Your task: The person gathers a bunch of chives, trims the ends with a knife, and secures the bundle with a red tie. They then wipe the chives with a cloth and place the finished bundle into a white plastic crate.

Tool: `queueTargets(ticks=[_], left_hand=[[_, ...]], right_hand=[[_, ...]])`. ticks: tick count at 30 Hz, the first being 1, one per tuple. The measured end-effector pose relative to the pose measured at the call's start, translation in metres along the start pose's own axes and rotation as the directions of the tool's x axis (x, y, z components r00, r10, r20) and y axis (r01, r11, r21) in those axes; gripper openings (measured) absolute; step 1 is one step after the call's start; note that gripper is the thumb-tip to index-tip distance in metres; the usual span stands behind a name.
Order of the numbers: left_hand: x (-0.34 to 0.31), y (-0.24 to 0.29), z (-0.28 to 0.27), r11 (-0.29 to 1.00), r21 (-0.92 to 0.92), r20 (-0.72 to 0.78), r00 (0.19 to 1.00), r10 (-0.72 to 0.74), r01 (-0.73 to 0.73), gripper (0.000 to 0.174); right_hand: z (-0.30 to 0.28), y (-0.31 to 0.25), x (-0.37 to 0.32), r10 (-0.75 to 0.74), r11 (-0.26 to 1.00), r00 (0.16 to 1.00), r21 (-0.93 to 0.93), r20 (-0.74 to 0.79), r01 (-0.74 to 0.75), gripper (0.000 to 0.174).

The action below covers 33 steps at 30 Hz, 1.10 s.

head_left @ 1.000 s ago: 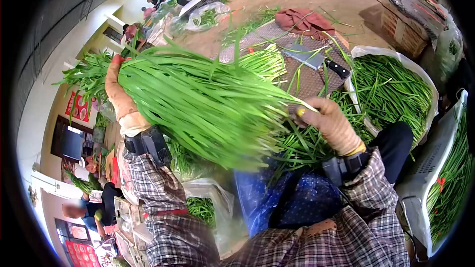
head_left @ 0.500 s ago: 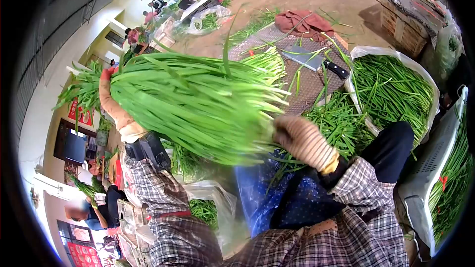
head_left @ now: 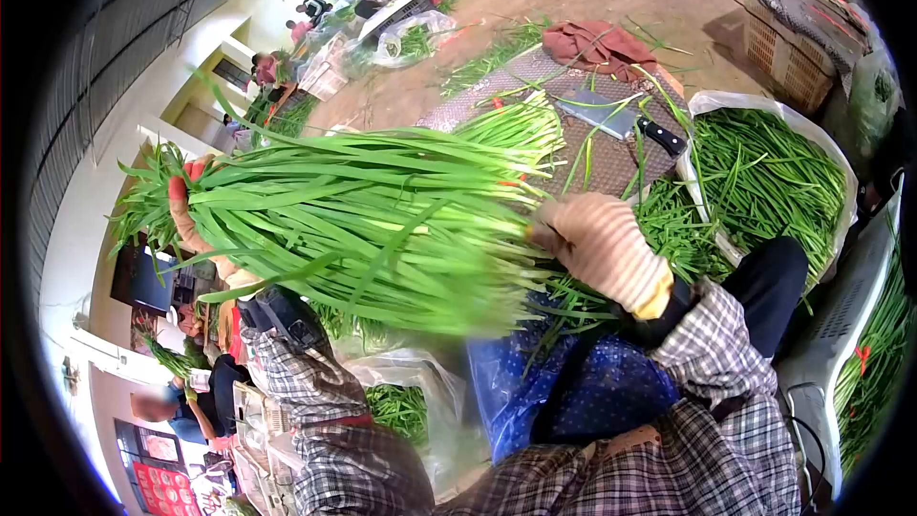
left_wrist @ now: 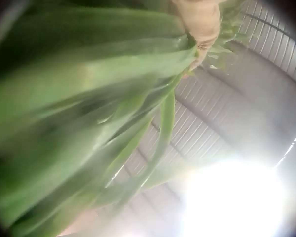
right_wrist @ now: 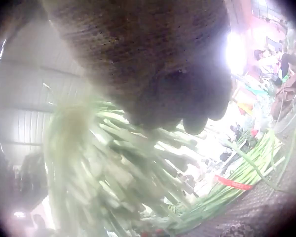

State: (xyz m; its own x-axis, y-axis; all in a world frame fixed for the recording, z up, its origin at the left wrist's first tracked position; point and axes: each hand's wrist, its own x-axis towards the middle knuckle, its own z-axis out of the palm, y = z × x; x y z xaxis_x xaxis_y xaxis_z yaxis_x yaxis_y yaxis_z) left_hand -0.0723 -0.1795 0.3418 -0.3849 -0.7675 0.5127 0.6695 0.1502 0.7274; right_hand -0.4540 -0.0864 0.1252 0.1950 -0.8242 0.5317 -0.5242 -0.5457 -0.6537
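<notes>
A large bunch of garlic chives [head_left: 373, 215] lies sideways across the front of the body, pale stem ends to the right. My gloved left hand [head_left: 183, 218] grips it near the leafy tips; in the left wrist view part of that glove [left_wrist: 200, 22] shows around the leaves. At the stem ends is my right hand [head_left: 602, 247] in a striped glove, fingers curled and pinching at the stems. In the right wrist view the glove [right_wrist: 153, 54] hides its own fingertips above the pale stems [right_wrist: 123, 168]. The bunch's lower edge is blurred.
Beyond the bunch, a cleaver [head_left: 602, 115], a red-tied chive bundle [head_left: 516, 129] and a brown cloth [head_left: 597, 48] lie on a patterned mat [head_left: 597, 167]. A sack of chives [head_left: 769, 177] and a grey crate [head_left: 812, 363] stand at the right. Other people sit farther off.
My right hand has let go of the strand it pinched a second ago, turned knuckles-up and come to the stem ends. My left hand has shifted slightly left and down with the bunch.
</notes>
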Motion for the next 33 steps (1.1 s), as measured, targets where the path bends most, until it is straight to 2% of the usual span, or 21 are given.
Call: queueTargets(ticks=[2, 3, 4, 8, 12, 14, 15, 17, 18, 20, 21, 22, 23, 24, 25, 26, 27, 29, 30, 31, 33], left_hand=[[-0.006, 0.011, -0.008, 0.992, 0.077, -0.098, 0.99, 0.105, -0.098, 0.021], [-0.007, 0.014, -0.007, 0.97, 0.159, -0.176, 0.962, 0.211, -0.184, 0.02], [-0.011, 0.016, -0.006, 0.993, 0.051, -0.065, 0.991, 0.113, -0.11, 0.019], [-0.01, -0.002, 0.0, 0.997, 0.022, 0.03, 0.997, 0.07, -0.07, 0.021], [-0.018, 0.004, -0.002, 0.987, 0.074, -0.042, 0.988, 0.148, -0.144, 0.022], [-0.02, 0.0, 0.004, 0.987, 0.078, -0.043, 0.989, 0.143, -0.139, 0.022], [-0.018, -0.002, 0.006, 0.988, 0.078, -0.04, 0.99, 0.137, -0.133, 0.023], [-0.015, -0.004, 0.004, 0.971, 0.148, -0.095, 0.974, 0.205, -0.189, 0.024], [-0.016, -0.006, 0.009, 0.983, 0.097, -0.062, 0.985, 0.164, -0.158, 0.024], [-0.013, -0.01, 0.01, 0.994, 0.047, -0.024, 0.995, 0.1, -0.099, 0.023], [-0.017, -0.004, 0.009, 0.98, 0.15, -0.139, 0.978, 0.153, -0.132, 0.021], [-0.014, -0.008, 0.011, 0.988, 0.087, -0.035, 0.991, 0.13, -0.126, 0.019], [-0.015, -0.006, 0.015, 0.982, 0.088, -0.076, 0.982, 0.175, -0.169, 0.018], [-0.014, -0.013, 0.023, 0.976, 0.081, -0.066, 0.976, 0.206, -0.2, 0.019], [-0.015, -0.013, 0.021, 0.973, 0.066, -0.025, 0.975, 0.223, -0.22, 0.019], [-0.016, -0.012, 0.02, 0.962, 0.1, -0.052, 0.964, 0.26, -0.254, 0.02], [-0.014, -0.013, 0.019, 0.948, 0.146, -0.084, 0.951, 0.297, -0.283, 0.02], [-0.013, -0.018, 0.015, 0.951, 0.096, -0.02, 0.955, 0.297, -0.293, 0.019], [-0.013, -0.022, 0.016, 0.956, 0.069, 0.031, 0.959, 0.283, -0.285, 0.018], [-0.011, -0.027, 0.014, 0.955, 0.061, 0.036, 0.957, 0.288, -0.289, 0.018], [-0.001, -0.04, 0.016, 0.968, -0.027, 0.152, 0.957, 0.249, -0.248, 0.02]], right_hand=[[-0.004, -0.003, -0.014, 0.009, 1.0, 1.0, -0.004, 0.026, -0.009, 0.013], [-0.008, -0.004, -0.028, 0.065, 0.989, 0.993, -0.136, 0.096, -0.051, 0.014], [-0.009, 0.0, -0.048, 0.077, 0.989, 0.99, -0.135, 0.118, -0.061, 0.015], [-0.005, 0.069, -0.118, 0.273, 0.94, 0.896, -0.295, 0.35, -0.171, 0.017], [-0.02, 0.067, -0.109, 0.592, 0.767, 0.594, -0.607, 0.545, -0.208, 0.032], [-0.028, 0.031, -0.071, 0.531, 0.772, 0.776, -0.572, 0.341, -0.277, 0.058], [-0.024, 0.034, -0.058, 0.41, 0.881, 0.882, -0.351, 0.234, -0.317, 0.08], [-0.014, 0.015, -0.022, 0.254, 0.963, 0.964, 0.067, 0.081, -0.259, 0.084], [0.01, 0.021, -0.017, 0.262, 0.952, 0.963, 0.151, 0.059, -0.268, 0.082], [0.051, 0.04, -0.02, 0.254, 0.928, 0.943, 0.222, 0.215, -0.3, 0.05], [0.086, 0.057, -0.043, 0.413, 0.297, 0.833, 0.81, 0.368, -0.505, 0.03], [0.068, 0.04, -0.053, 0.403, 0.878, 0.857, 0.128, 0.321, -0.461, 0.015], [0.069, 0.04, -0.08, -0.021, 0.833, 0.957, -0.525, 0.288, 0.177, 0.008], [0.076, 0.069, -0.112, 0.085, 0.996, 0.971, -0.002, 0.226, -0.086, 0.019], [0.045, 0.05, -0.107, 0.349, 0.931, 0.79, -0.091, 0.505, -0.353, 0.023], [0.043, 0.067, -0.129, 0.358, 0.934, 0.765, -0.193, 0.535, -0.302, 0.024], [0.031, 0.068, -0.13, 0.494, 0.866, 0.589, -0.418, 0.639, -0.274, 0.029], [-0.01, 0.068, -0.127, 0.458, 0.887, 0.46, -0.428, 0.761, -0.175, 0.046], [-0.044, 0.031, -0.084, 0.526, 0.845, 0.445, -0.502, 0.724, -0.181, 0.064], [-0.051, 0.041, -0.07, 0.394, 0.913, 0.672, -0.351, 0.628, -0.207, 0.068], [-0.077, 0.02, -0.012, 0.208, 0.973, 0.926, 0.027, 0.316, -0.227, 0.054]])
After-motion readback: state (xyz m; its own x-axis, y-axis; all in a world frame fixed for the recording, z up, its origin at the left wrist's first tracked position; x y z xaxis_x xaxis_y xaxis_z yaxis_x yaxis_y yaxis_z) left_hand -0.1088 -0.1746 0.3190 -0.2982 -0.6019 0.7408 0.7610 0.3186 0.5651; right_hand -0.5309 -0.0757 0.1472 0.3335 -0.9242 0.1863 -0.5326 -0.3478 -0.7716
